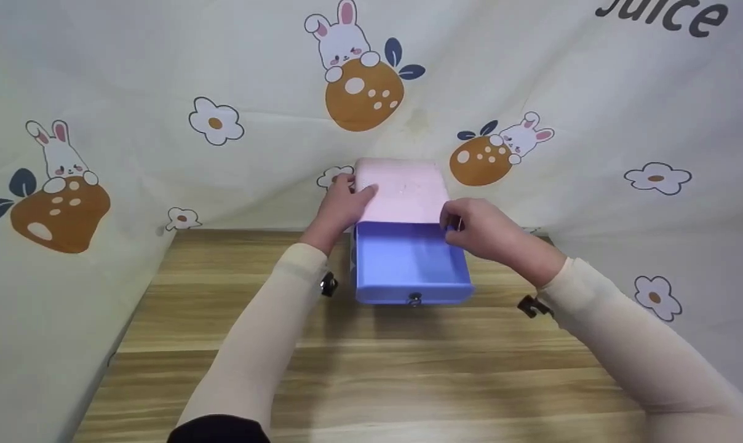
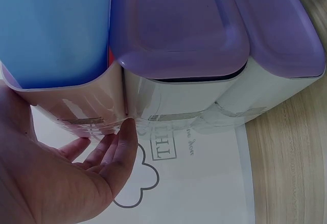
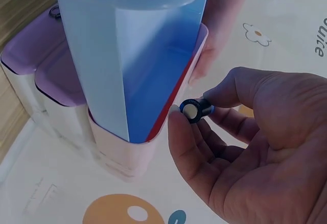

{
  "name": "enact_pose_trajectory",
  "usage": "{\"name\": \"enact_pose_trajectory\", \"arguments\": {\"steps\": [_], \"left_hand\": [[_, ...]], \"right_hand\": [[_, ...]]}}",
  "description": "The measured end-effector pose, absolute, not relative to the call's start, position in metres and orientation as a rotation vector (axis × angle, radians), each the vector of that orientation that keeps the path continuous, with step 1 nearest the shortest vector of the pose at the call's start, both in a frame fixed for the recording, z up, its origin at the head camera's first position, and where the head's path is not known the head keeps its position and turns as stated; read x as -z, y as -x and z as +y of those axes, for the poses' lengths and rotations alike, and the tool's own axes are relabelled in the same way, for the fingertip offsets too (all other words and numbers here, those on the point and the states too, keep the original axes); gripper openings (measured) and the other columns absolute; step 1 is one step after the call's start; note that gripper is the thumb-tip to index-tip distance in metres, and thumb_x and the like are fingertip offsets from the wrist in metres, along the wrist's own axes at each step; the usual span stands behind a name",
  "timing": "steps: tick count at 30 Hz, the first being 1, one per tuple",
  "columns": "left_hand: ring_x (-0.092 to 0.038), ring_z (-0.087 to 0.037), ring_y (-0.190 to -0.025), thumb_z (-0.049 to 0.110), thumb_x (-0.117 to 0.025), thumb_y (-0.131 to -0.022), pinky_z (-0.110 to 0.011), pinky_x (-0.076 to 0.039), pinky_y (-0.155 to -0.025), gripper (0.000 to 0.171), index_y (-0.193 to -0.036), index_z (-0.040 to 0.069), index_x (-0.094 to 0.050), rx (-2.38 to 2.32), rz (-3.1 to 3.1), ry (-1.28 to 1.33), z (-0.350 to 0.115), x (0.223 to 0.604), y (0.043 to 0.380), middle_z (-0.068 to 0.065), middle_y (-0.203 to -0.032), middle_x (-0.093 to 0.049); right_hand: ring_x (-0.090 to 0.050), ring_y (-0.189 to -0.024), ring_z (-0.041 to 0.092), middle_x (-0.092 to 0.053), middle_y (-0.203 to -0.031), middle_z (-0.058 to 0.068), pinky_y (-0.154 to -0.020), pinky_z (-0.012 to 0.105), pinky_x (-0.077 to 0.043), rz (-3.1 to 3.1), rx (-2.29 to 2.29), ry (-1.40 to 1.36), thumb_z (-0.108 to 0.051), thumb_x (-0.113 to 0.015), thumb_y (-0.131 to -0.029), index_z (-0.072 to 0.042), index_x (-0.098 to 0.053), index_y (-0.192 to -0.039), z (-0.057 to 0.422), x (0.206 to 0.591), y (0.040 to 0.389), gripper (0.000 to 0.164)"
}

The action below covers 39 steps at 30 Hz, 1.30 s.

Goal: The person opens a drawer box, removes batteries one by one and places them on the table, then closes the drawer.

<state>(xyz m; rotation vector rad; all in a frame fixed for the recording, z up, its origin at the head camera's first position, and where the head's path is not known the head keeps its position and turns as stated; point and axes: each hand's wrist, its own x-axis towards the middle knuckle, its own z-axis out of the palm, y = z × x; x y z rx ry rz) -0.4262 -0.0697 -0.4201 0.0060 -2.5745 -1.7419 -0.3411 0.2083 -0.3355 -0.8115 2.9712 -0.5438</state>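
Observation:
A small drawer cabinet with a pink top (image 1: 402,184) stands at the back of the table, its upper blue drawer (image 1: 384,295) pulled out toward me. My left hand (image 1: 344,205) rests against the cabinet's left side, thumb over the pink top; the left wrist view shows its fingertips on the side wall. Between the thumb and fingers of my right hand (image 1: 482,229) is a battery (image 3: 191,111), a short black cylinder with a flat silvery end. That hand hovers by the drawer's right edge. Within the drawer, the part in sight is bare.
Lower purple drawers (image 2: 179,19) sit closed beneath the blue one. A ring pull (image 1: 414,299) hangs on the blue drawer's front. Behind the wood-grain table (image 1: 408,381) hangs a pale cloth (image 1: 273,67) printed with rabbits and flowers.

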Motion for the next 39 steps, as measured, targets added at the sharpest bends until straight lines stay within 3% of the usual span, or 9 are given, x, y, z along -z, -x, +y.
{"name": "enact_pose_trajectory", "arguments": {"steps": [15, 39], "left_hand": [[-0.052, -0.035, -0.149, 0.054, -0.066, -0.106, -0.047, -0.044, -0.121, 0.08, -0.163, 0.004, -0.041, 1.718, -2.587, -0.006, -0.07, 0.42, 0.427, -0.02, -0.162, -0.053], [-0.056, -0.033, -0.144, 0.053, -0.067, -0.107, -0.047, -0.047, -0.118, 0.078, -0.163, 0.005, -0.042, 1.73, -2.577, -0.017, -0.07, 0.419, 0.424, -0.019, -0.158, -0.056]], "right_hand": [[-0.065, -0.084, 0.027, -0.072, -0.092, 0.009, -0.073, 0.041, -0.055, 3.023, 0.621, 0.711, -0.003, -0.071, -0.096, -0.005, -0.073, -0.101, 0.229, 0.331, 0.356, 0.005], [-0.066, -0.068, 0.022, -0.071, -0.092, 0.013, -0.057, 0.027, -0.056, 3.003, 0.866, 0.479, -0.004, -0.064, -0.098, -0.002, -0.072, -0.106, 0.264, 0.331, 0.389, 0.011]]}}
